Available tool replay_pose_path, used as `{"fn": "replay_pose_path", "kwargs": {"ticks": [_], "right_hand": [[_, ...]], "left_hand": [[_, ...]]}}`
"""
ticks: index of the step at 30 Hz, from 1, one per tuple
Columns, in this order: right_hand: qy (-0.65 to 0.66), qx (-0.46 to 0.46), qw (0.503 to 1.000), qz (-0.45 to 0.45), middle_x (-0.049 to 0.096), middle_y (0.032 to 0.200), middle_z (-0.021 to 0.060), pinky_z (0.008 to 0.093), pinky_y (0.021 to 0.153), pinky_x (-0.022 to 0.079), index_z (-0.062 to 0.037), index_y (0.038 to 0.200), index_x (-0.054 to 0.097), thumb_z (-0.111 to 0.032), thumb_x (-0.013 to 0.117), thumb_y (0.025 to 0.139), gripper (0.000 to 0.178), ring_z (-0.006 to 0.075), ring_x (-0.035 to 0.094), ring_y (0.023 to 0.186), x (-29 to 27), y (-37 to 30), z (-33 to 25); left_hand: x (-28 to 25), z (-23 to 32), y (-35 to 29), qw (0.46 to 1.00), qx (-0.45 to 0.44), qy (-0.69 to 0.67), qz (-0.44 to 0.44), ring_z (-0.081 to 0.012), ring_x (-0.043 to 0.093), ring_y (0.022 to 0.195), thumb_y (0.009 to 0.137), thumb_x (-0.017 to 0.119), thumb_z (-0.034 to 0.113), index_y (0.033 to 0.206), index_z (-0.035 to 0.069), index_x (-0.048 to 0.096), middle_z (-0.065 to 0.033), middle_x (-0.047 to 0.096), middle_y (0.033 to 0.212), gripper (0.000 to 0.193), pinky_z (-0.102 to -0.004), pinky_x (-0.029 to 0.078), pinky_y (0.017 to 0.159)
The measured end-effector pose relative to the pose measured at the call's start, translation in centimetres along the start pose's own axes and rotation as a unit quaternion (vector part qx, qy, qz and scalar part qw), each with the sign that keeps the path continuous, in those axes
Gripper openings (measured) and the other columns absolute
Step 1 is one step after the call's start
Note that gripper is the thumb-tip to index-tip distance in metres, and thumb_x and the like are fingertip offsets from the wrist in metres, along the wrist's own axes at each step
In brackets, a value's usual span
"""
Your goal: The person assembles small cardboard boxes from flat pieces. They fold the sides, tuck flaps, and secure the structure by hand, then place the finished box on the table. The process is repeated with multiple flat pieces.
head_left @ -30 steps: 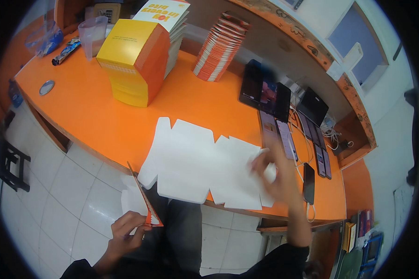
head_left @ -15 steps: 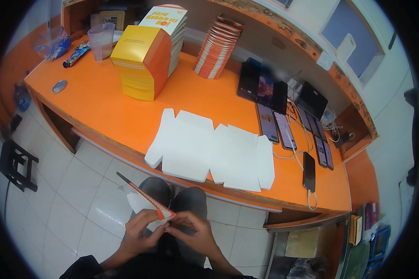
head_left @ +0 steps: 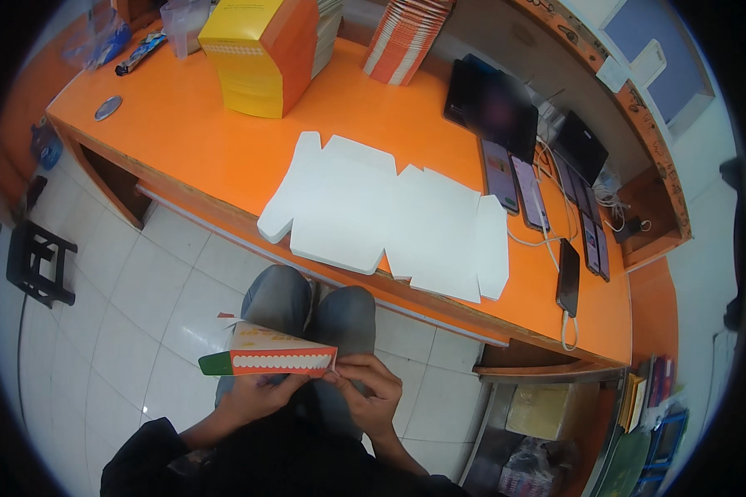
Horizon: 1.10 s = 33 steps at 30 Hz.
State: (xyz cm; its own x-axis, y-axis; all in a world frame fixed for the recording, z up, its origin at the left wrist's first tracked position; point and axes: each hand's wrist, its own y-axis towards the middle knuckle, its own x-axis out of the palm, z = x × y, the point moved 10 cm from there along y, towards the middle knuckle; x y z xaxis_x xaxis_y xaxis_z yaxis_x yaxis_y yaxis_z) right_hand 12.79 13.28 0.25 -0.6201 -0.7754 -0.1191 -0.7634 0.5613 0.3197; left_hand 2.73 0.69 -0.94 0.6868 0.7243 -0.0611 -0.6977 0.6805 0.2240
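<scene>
Above my lap is a partly folded cardboard box (head_left: 279,362), with an orange-red side, a white scalloped band, a green end and a pale printed panel. My left hand (head_left: 259,398) is closed on its lower edge from beneath, its fingers partly hidden by the box. At the box's right end, my right hand (head_left: 368,388) pinches the corner between thumb and fingers. A stack of flat, die-cut white box blanks (head_left: 381,215) lies along the near edge of the orange table (head_left: 182,157), beyond my knees.
Yellow and orange cartons (head_left: 261,58) stand at the back left, beside a stack of red-and-white folded cartons (head_left: 406,41). Several phones and cables lie at the right, including a black phone (head_left: 568,277) near the edge. A black stool (head_left: 41,261) stands on the left floor.
The box has turned in my hands, from slanting edge-on to nearly level with its scalloped side showing. Both hands still grip it. The view has tilted downward.
</scene>
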Motion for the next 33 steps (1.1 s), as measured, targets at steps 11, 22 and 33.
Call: {"fn": "replay_pose_path", "kwargs": {"ticks": [11,22,33], "right_hand": [[0.149,0.053,0.987,0.032,0.067,0.090,0.0138,0.0287,0.075,0.051,0.0030,0.086,0.069,0.008,0.075,0.071,0.017,0.0196,0.064,0.082,0.0,-0.2,0.3],[0.131,0.001,0.989,0.069,0.060,0.109,0.0137,0.0306,0.080,0.051,-0.0010,0.084,0.065,0.006,0.076,0.072,0.018,0.0184,0.061,0.093,-0.7,0.0,0.9],[0.185,0.002,0.978,0.099,0.061,0.112,0.0189,0.0248,0.069,0.052,0.0027,0.089,0.057,0.011,0.068,0.080,0.016,0.0145,0.061,0.091,-0.8,0.4,2.7]], "left_hand": [[0.1,-1.5,-0.1,0.990,-0.045,-0.132,0.016,-0.0162,0.067,0.088,0.080,0.072,0.002,0.101,-0.002,0.068,-0.0101,0.069,0.096,0.022,-0.0285,0.052,0.076],[2.0,1.4,1.3,0.998,0.007,-0.011,-0.066,-0.0180,0.068,0.082,0.084,0.067,0.003,0.100,0.000,0.068,-0.0119,0.071,0.093,0.017,-0.0277,0.052,0.071],[4.6,-0.3,0.7,0.985,-0.014,-0.074,-0.155,-0.0232,0.058,0.114,0.090,0.062,0.014,0.131,0.001,0.050,-0.0159,0.060,0.123,0.045,-0.0336,0.044,0.097]]}}
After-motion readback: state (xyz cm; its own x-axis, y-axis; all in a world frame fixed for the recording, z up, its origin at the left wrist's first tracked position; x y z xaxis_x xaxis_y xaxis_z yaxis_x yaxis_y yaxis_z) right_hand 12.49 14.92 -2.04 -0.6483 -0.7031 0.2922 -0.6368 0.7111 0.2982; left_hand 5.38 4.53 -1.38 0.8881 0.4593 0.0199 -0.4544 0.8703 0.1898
